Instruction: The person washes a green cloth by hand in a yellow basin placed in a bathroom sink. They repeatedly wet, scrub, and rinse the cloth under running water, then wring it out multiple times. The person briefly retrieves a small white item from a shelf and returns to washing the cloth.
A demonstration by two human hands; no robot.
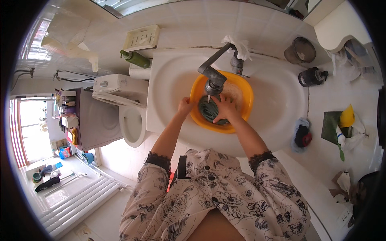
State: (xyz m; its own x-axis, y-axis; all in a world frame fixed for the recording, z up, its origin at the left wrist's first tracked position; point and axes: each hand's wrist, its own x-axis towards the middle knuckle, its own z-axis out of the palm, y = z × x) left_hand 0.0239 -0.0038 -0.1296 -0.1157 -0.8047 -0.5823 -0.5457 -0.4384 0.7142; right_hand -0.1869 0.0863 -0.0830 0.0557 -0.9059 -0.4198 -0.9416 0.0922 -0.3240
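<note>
A yellow plastic basin [250, 98] stands in the white sink [277, 94] under the dark grey faucet [215, 78]. Inside it, a bunched dark green cloth [207, 110] lies beside whitish, sudsy water. My left hand [185, 106] is closed on the basin's left rim. My right hand [226, 108] reaches into the basin with its fingers spread, thumb and fingertips against the cloth's right side. A thin stream of water seems to fall from the faucet head onto the cloth. Part of the cloth is hidden by the faucet and my right hand.
Behind the sink are a green bottle [136, 59], a cream soap rack [141, 37] and a dark cup [300, 51]. A black pump bottle [310, 77] and a small bundle of cloths [301, 135] lie to the right. A toilet [133, 124] stands left.
</note>
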